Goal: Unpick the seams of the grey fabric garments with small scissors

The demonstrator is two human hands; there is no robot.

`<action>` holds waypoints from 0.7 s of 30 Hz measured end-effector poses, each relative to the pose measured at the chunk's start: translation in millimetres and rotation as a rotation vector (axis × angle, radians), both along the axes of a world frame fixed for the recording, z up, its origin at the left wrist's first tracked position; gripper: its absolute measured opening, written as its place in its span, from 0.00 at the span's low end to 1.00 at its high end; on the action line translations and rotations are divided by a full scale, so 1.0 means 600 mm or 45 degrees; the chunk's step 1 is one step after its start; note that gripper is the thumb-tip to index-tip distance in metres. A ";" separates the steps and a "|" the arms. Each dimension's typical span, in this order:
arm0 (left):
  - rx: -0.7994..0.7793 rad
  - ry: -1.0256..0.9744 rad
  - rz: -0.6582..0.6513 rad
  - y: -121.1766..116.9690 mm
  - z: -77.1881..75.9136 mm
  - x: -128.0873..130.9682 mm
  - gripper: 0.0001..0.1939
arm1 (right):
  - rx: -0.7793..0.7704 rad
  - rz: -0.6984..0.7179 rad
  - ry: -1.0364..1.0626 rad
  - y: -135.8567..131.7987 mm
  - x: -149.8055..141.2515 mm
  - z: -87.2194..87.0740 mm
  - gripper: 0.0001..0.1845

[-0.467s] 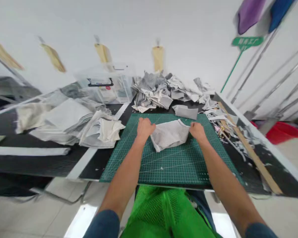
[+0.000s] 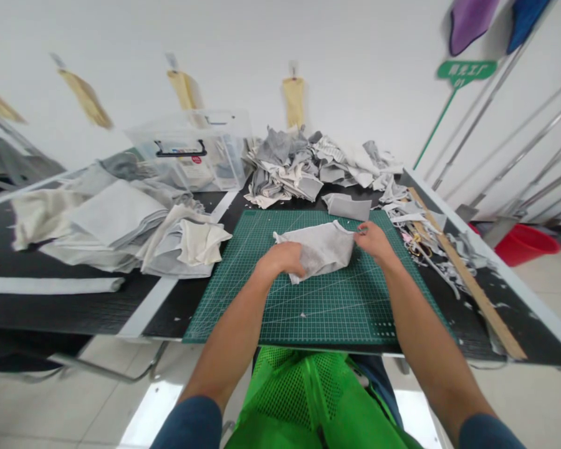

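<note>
A light grey piece of fabric (image 2: pixel 325 246) lies rumpled on the green cutting mat (image 2: pixel 327 312), its upper edge rolled at the right. My left hand (image 2: pixel 286 257) rests over the fabric's left part, fingers spread apart and touching it. At the fabric's upper right corner, my right hand (image 2: pixel 373 241) is closed in a pinch on the edge. A small dark spot shows at its fingertips, too small to make out. Just behind the fabric lies a separate folded grey piece (image 2: pixel 348 206), touched by neither hand.
Stacked grey and cream cloths (image 2: pixel 116 215) cover the left of the black table. A heap of grey scraps (image 2: pixel 290 165) is at the back, beside a clear plastic box (image 2: pixel 194 153). On the right lie a wooden strip (image 2: pixel 477 293) and loose trimmings (image 2: pixel 414 231).
My left hand has let go of the fabric's upper left corner and moved down and right onto its surface. My right hand stays at the right corner. The view has shifted slightly.
</note>
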State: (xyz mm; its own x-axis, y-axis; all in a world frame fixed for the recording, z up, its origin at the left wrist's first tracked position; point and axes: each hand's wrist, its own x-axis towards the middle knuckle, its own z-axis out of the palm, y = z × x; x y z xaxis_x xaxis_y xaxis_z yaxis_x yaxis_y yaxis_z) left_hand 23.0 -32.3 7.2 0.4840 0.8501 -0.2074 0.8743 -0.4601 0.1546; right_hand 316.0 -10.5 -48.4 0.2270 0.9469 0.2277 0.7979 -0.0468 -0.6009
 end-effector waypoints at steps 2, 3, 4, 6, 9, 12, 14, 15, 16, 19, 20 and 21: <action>0.063 -0.125 -0.097 -0.002 0.000 0.004 0.22 | 0.213 0.027 -0.034 -0.004 -0.007 0.013 0.13; 0.075 -0.186 -0.147 -0.005 -0.001 0.006 0.22 | 0.267 0.125 -0.041 -0.007 -0.010 0.020 0.11; 0.081 -0.230 -0.190 -0.008 -0.003 0.010 0.21 | 0.271 0.280 -0.042 -0.012 -0.014 0.027 0.09; 0.117 -0.259 -0.249 -0.013 -0.010 0.020 0.18 | 0.133 0.652 -0.018 -0.022 -0.023 0.040 0.10; 0.247 -0.326 -0.223 -0.011 -0.022 0.031 0.06 | -0.085 0.980 -0.037 -0.037 -0.038 0.048 0.18; 0.265 -0.661 -0.053 0.009 -0.022 0.022 0.03 | -0.094 1.029 -0.187 -0.041 -0.052 0.044 0.22; 0.225 -0.941 0.105 0.026 -0.014 0.006 0.05 | -0.047 0.946 -0.327 -0.039 -0.059 0.038 0.17; 0.214 -1.080 0.180 0.034 -0.008 -0.003 0.05 | -0.021 0.875 -0.376 -0.037 -0.061 0.036 0.12; 0.212 -1.208 0.254 0.040 -0.002 -0.012 0.06 | 0.005 0.793 -0.398 -0.035 -0.061 0.034 0.08; 0.257 -1.501 0.455 0.050 0.014 -0.036 0.04 | 0.088 0.601 -0.260 -0.031 -0.053 0.037 0.06; 0.265 -1.558 0.502 0.050 0.018 -0.042 0.04 | 0.113 0.573 -0.142 -0.031 -0.048 0.041 0.06; 0.258 -1.603 0.536 0.049 0.022 -0.049 0.04 | 0.136 0.551 0.015 -0.032 -0.043 0.045 0.06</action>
